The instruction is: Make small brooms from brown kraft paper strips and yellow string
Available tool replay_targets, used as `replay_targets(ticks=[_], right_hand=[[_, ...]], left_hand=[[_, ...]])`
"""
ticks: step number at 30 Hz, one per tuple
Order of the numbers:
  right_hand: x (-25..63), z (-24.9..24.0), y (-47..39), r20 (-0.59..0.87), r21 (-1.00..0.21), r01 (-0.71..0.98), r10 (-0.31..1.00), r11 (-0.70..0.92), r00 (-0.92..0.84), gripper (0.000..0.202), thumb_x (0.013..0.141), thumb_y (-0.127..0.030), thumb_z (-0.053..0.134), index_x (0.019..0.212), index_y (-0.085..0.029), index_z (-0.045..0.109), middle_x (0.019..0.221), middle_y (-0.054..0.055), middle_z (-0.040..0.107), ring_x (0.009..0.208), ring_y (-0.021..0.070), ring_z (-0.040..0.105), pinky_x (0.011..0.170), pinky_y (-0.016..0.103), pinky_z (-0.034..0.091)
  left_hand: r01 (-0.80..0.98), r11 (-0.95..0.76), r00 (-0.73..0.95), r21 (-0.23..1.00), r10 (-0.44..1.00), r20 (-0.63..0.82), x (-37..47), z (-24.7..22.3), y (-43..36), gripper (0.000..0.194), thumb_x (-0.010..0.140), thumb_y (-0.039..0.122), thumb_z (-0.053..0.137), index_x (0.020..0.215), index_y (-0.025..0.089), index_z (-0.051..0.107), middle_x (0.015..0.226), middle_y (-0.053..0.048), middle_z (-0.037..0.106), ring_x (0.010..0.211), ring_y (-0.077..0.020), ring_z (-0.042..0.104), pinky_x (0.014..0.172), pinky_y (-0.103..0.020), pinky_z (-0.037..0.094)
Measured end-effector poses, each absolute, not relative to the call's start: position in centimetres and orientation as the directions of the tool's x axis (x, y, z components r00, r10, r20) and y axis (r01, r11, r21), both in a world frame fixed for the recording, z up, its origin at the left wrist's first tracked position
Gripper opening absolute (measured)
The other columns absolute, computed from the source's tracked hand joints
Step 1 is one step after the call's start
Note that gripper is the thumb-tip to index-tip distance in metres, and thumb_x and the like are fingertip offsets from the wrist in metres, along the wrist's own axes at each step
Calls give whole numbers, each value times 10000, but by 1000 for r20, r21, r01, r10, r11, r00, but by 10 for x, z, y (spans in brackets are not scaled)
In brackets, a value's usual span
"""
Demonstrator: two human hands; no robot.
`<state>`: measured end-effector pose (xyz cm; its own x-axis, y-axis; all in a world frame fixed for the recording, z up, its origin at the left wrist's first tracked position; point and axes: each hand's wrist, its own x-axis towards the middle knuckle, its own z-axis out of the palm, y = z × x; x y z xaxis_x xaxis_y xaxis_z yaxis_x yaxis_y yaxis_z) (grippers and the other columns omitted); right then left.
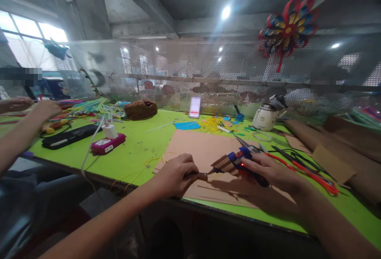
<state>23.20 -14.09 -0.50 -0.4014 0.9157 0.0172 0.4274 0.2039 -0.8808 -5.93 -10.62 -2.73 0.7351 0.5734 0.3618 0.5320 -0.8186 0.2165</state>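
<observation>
Near the table's front edge, my left hand (175, 174) pinches a small brown piece (202, 176) that sticks out to the right from its fingers. My right hand (263, 167) is wrapped round a blue glue gun (239, 159) with a small red light on it. The gun's dark nozzle points left, close to the end of the brown piece; whether they touch cannot be made out. Both hands are over a sheet of tan paper (190, 143), where thin brown strips lie. The fingertips of my left hand are partly hidden.
Red-handled scissors (324, 181) and other tools lie right of the sheet. Behind it are yellow scraps (212, 124), a phone (195, 106) and a white pot (264, 116). A power strip (107, 143) with a cable is left. Another person's hands (44, 110) work at far left.
</observation>
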Motion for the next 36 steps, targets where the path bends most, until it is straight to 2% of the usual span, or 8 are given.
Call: replay_targets(ticks=[7,14,18,23,28,32,36], right_hand=[[236,-11,-139,81,-960,230,941,163,-329,453,868,-539,506,733,-118,604,643,32,591,515,100,500,489,229,360],[240,-12,-138,74,-988,112,954,110,-291,460,839,-563,537,692,-133,605,590,26,606,485,96,504,469,213,369],[244,-16,-136,72,-993,70,946,99,-315,467,861,-551,511,691,-128,612,600,43,630,477,100,516,453,212,359],[243,-17,-137,64,-991,93,942,100,-329,480,862,-554,507,681,-122,609,579,43,614,469,98,493,452,218,341],[241,-16,-137,54,-982,150,931,115,-362,488,876,-544,491,677,-114,609,585,37,604,464,83,471,462,215,345],[240,-18,-135,41,-977,180,933,112,-357,486,873,-547,494,668,-120,603,592,34,600,473,83,469,464,215,348],[238,-18,-136,23,-975,202,940,97,-339,480,855,-562,509,679,-127,607,596,27,592,480,91,477,468,222,355]], left_hand=[[595,-787,693,163,605,392,-60,-26,-107,174,888,272,480,894,190,633,867,-55,559,756,-154,539,650,-264,401],[662,-726,636,187,676,371,-57,-19,-110,178,864,272,486,973,195,604,905,-58,609,766,-176,560,655,-282,389],[654,-687,622,317,727,290,-55,-16,-112,214,878,281,442,962,193,618,921,-58,662,815,-185,580,695,-286,395],[658,-597,568,459,794,218,-59,-15,-106,225,846,320,463,950,178,604,816,-44,659,720,-165,567,655,-270,392],[565,-564,632,602,765,123,-63,-11,-96,234,826,349,504,899,160,623,837,-49,653,731,-152,565,635,-246,408],[499,-391,648,774,761,-34,-63,-7,-90,305,828,405,518,911,130,618,737,-32,619,578,-113,530,535,-228,413],[456,-350,701,818,707,-88,-62,-5,-85,313,811,417,565,884,122,639,687,-20,604,562,-106,527,529,-224,419]])
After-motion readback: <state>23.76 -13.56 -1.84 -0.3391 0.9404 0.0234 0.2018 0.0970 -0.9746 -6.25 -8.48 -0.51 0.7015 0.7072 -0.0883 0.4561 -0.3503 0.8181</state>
